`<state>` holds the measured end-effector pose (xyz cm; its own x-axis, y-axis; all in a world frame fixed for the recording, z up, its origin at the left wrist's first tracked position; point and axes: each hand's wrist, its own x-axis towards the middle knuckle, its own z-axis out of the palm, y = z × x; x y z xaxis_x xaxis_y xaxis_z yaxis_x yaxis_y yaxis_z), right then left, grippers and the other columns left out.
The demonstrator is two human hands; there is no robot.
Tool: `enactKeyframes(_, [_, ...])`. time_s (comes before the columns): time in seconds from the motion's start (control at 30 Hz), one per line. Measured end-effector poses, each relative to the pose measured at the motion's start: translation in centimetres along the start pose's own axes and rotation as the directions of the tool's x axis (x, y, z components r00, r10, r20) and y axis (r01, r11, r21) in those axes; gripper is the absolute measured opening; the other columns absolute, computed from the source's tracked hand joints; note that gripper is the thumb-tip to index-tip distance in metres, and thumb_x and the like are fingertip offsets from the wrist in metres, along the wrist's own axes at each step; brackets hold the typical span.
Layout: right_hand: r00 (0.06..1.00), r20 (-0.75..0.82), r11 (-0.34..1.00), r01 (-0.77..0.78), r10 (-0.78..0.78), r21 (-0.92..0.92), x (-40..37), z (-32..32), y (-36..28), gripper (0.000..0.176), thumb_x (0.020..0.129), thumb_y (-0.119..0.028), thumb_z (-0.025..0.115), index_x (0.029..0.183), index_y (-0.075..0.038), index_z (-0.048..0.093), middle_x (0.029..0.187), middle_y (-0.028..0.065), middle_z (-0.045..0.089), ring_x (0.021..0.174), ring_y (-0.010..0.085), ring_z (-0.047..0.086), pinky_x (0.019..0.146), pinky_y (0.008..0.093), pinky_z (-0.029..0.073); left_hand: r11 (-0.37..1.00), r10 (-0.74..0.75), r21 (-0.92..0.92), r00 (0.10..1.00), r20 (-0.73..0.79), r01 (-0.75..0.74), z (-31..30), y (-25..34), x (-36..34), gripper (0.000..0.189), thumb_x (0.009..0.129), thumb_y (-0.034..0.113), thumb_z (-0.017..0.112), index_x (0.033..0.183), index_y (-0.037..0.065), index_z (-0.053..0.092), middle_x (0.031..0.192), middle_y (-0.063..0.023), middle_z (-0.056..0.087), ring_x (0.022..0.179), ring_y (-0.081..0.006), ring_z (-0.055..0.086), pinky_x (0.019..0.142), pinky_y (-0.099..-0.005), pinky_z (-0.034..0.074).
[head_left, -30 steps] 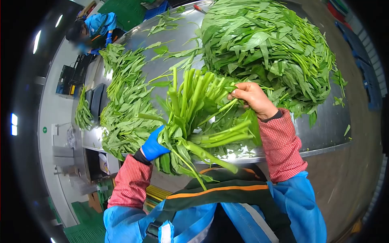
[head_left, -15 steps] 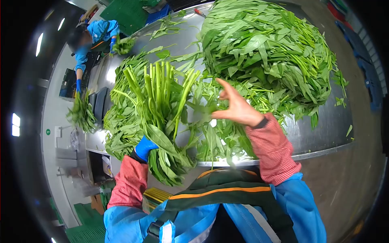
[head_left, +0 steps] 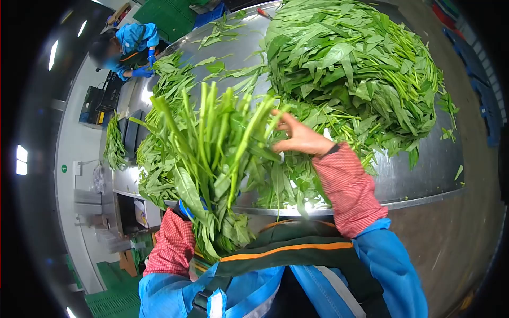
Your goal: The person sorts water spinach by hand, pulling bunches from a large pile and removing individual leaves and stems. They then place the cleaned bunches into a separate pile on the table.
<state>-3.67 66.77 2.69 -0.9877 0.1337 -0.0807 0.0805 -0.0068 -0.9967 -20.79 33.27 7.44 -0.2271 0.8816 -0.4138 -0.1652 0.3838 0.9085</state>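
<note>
A bunch of leafy greens with long thick stems, like water spinach (head_left: 204, 153), stands with its cut ends up over the table's front edge. Wrapped round its lower, leafy part is my left hand (head_left: 186, 209) in a blue glove, mostly hidden behind leaves. My bare right hand (head_left: 305, 139) is at the right side of the bunch, thumb and fingers apart, fingertips right at the outermost stems. Loose leaves and stems (head_left: 289, 180) lie on the metal table beneath my right hand.
A large heap of the same greens (head_left: 350, 69) covers the table's far right. Another pile (head_left: 156, 180) lies along the left side. At the far left a co-worker (head_left: 135, 40) in blue gloves handles greens. A red-handled tool (head_left: 263, 13) lies at the back edge.
The bunch has tilted and its stems have spread toward my right hand, which has moved slightly left to meet them. The co-worker's lower hand has left a bunch and come up beside the other.
</note>
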Motion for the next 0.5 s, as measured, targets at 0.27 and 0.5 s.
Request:
enactKeyframes(0.27, [0.995,0.095,0.993,0.025,-0.035,0.111,-2.0,1.2,-0.8,0.019,0.085,-0.008,0.061,0.104,-0.003,0.061,0.079,0.0027,0.061,0.06,0.0099,0.054,0.051,0.0232,0.046,0.98,-0.063,0.192,0.995,0.075,0.047,1.4,2.2,-0.3,0.057,0.081,0.027,0.07,0.13,0.007,0.049,0.127,-0.0093,0.054,0.111,-0.0144,0.053,0.095,-0.0351,0.044])
enactKeyframes(0.5, [0.959,-0.279,0.868,0.1,0.045,0.486,-6.2,-6.2,-3.6,0.016,0.092,-0.019,0.058,0.1,-0.006,0.06,0.056,-0.0091,0.035,0.041,0.0012,0.026,0.039,0.0179,0.022,0.932,0.043,0.363,0.989,-0.14,0.011,2.5,2.7,-0.2,0.069,0.07,0.008,0.076,0.132,0.002,0.045,0.12,-0.0098,0.057,0.107,-0.0182,0.055,0.094,-0.0336,0.045])
